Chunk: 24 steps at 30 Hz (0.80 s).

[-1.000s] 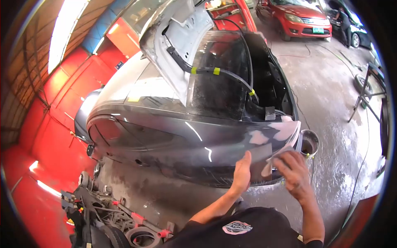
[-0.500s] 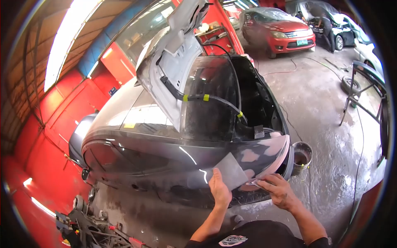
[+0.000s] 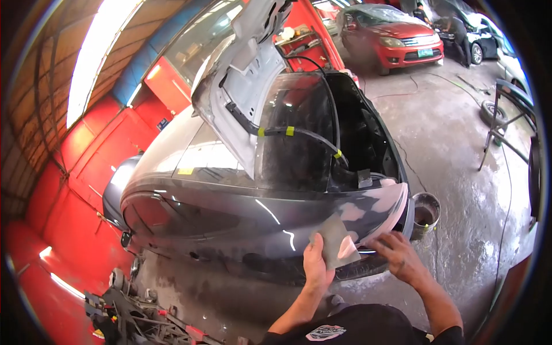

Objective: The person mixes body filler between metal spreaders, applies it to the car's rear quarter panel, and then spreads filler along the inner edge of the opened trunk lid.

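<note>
1. The left hand point(image 3: 317, 267) is holding a flat grey plate point(image 3: 330, 231) above the near side of the dark car point(image 3: 230, 221); its fingers are gripping the plate's edge, the thumb resting on top.
2. The plate is tilting and carrying a lump of pink paste point(image 3: 347, 247) at the end facing the dark car's rear corner.
3. The right hand point(image 3: 407, 263) is hovering near that same corner; its fingers are bending round a thin flat piece point(image 3: 367, 251), of which only a narrow edge is showing.
4. Pink patches point(image 3: 352, 212) are covering parts of the dark car's rear side panel, beyond the plate.
5. A bucket point(image 3: 425, 211) is standing on the floor point(image 3: 460, 190) just beside the dark car's rear corner.
6. A white panel point(image 3: 238, 92) is rising above the dark car, and a black strip point(image 3: 310, 134) with yellow tape is curving across from it.
7. Loose parts point(image 3: 138, 316) are lying on the dark car's near side; a red car point(image 3: 402, 43) is standing well beyond it.
</note>
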{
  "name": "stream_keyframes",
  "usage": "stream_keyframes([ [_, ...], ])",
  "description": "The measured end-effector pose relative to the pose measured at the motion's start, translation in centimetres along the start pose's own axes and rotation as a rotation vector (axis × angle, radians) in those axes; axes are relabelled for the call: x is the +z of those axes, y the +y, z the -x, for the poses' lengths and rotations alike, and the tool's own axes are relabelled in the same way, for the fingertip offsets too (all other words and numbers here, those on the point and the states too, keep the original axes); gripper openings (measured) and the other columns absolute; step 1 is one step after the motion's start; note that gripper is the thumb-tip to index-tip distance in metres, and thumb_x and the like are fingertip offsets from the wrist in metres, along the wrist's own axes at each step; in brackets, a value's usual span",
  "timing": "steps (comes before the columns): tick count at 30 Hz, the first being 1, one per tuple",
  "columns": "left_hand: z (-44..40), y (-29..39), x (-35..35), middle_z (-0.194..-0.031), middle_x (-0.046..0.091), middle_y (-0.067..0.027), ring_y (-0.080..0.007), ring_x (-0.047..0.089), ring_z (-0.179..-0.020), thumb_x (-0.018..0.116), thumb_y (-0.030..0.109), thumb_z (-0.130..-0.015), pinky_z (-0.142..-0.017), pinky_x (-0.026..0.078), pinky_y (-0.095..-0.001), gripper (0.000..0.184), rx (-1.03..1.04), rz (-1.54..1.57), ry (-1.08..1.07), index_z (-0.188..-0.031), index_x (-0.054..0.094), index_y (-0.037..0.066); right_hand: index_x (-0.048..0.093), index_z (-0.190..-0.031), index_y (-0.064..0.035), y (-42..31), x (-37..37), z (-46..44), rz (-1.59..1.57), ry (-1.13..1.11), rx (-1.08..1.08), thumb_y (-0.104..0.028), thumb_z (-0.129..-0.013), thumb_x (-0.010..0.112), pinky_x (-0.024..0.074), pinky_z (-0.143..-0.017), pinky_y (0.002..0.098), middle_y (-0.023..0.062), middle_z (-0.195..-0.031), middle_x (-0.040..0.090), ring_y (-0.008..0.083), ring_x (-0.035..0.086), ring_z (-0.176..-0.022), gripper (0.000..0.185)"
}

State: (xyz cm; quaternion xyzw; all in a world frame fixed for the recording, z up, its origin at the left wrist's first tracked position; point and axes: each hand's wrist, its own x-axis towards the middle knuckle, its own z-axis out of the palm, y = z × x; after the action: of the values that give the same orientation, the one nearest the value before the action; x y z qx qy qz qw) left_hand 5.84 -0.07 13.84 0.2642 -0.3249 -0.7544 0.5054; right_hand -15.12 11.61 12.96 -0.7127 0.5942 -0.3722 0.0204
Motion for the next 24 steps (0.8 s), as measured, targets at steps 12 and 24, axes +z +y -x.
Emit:
stream_keyframes([
  [12, 0.2, -4.1, -0.1, -0.096, 0.069, -0.0071, -0.0135, 0.064, -0.085, 0.044, 0.035, -0.113, -0.076, 0.053, -0.0329, 0.047, 0.152, -0.281, 0.175, -0.103, 0.068, -0.005, 0.066, -0.122, -0.0198, -3.5, 0.4, -1.5, 0.186, -0.164, -0.254, -0.009, -0.071, 0.076, 0.0430, -0.102, 0.0473, 0.0038, -0.115, 0.059, 0.0284, 0.054, -0.115, 0.054],
  [24, -0.3, -1.0, 0.0, -0.120, 0.069, -0.0140, -0.0269, 0.070, -0.107, 0.048, 0.038, -0.110, -0.095, 0.056, -0.0414, 0.046, 0.011, 0.015, 0.065, -0.129, 0.060, -0.002, 0.068, -0.131, -0.0162, -2.2, -0.7, -1.8, -0.360, -0.015, -0.223, 0.007, -0.071, 0.062, 0.0497, -0.102, 0.0498, 0.0114, -0.127, 0.062, 0.0385, 0.056, -0.123, 0.064],
])
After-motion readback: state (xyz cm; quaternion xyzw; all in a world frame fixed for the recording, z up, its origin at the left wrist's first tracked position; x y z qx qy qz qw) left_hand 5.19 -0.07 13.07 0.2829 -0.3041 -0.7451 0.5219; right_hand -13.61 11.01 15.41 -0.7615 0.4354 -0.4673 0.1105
